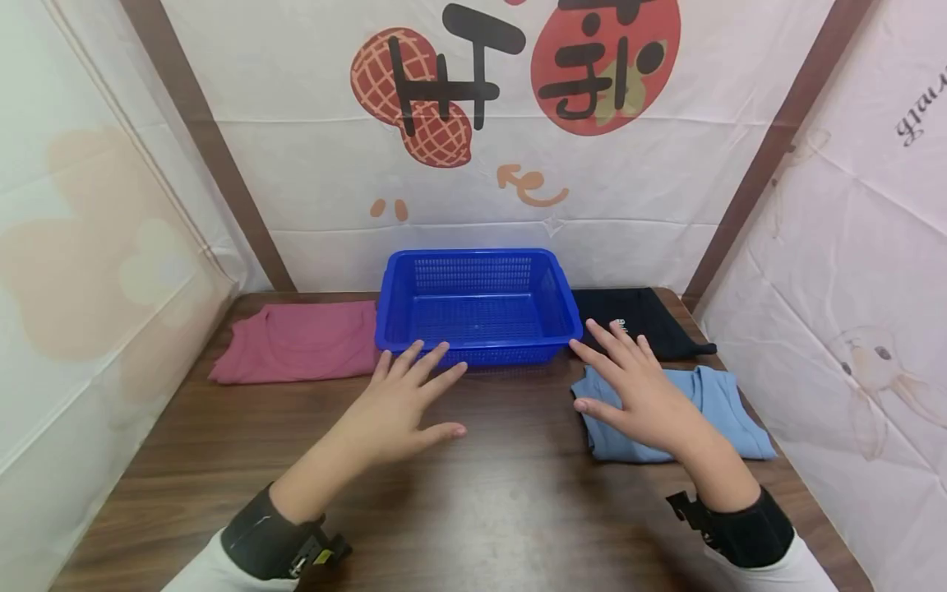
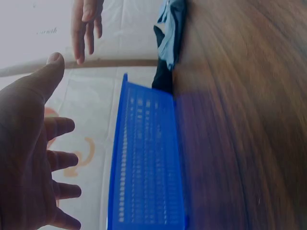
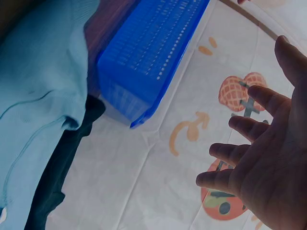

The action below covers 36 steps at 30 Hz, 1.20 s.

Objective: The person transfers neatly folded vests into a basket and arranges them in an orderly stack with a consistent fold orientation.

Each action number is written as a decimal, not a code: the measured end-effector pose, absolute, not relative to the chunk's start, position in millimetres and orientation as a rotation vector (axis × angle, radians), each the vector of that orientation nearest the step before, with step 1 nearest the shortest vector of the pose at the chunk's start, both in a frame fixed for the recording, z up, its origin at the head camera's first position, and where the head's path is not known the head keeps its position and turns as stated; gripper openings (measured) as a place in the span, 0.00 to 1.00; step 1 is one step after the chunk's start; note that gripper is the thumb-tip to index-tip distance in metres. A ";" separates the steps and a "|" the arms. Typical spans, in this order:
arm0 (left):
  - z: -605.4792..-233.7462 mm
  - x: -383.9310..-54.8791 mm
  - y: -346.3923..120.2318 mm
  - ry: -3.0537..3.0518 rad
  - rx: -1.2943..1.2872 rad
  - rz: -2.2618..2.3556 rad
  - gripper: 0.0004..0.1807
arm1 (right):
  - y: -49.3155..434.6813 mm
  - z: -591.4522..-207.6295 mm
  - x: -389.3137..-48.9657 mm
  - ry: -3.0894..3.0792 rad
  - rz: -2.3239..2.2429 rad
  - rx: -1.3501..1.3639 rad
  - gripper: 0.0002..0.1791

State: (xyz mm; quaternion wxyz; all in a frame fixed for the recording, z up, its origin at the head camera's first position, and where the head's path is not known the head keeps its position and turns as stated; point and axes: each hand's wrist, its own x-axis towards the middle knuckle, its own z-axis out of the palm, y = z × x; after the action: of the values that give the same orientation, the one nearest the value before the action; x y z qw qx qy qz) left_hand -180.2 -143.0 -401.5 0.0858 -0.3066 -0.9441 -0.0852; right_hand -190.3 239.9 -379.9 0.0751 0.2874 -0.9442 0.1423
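A blue plastic basket (image 1: 473, 355) with slotted walls stands at the back middle of the table; nothing lies in it. My left hand (image 1: 395, 415) hovers over the table in front of the basket's left side, fingers spread and holding nothing. Above the folded light blue garment (image 1: 728, 411) is my right hand (image 1: 639, 395), its fingers also spread and bare. Behind that garment, a folded black garment (image 1: 636, 308) lies against the basket's right side. A folded pink garment (image 1: 311, 341) lies left of the basket. In the right wrist view, the palm (image 3: 273, 177) is apart from the cloth.
The brown wooden table (image 1: 473, 510) runs up to a printed white fabric wall (image 1: 318, 189) at the back. More fabric walls rise at the left and right. Each wrist wears a black band (image 1: 270, 534) with a small device.
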 end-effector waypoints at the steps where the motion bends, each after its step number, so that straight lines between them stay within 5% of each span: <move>1: -402.4 -180.5 -139.6 -2.821 -0.923 -0.260 0.45 | 242.3 -380.5 -191.1 -2.831 0.427 0.853 0.44; 36: -447.7 -193.4 -19.0 -2.872 -1.316 -0.263 0.45 | 341.2 -410.9 -208.2 -2.966 0.543 0.379 0.46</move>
State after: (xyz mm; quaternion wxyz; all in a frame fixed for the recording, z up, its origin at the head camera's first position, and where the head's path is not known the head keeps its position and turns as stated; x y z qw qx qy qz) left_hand -193.4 -19.0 -447.7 -0.0142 -0.4153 -0.9058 -0.0830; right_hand -208.2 341.2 -410.9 0.0514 0.1246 -0.9747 0.1785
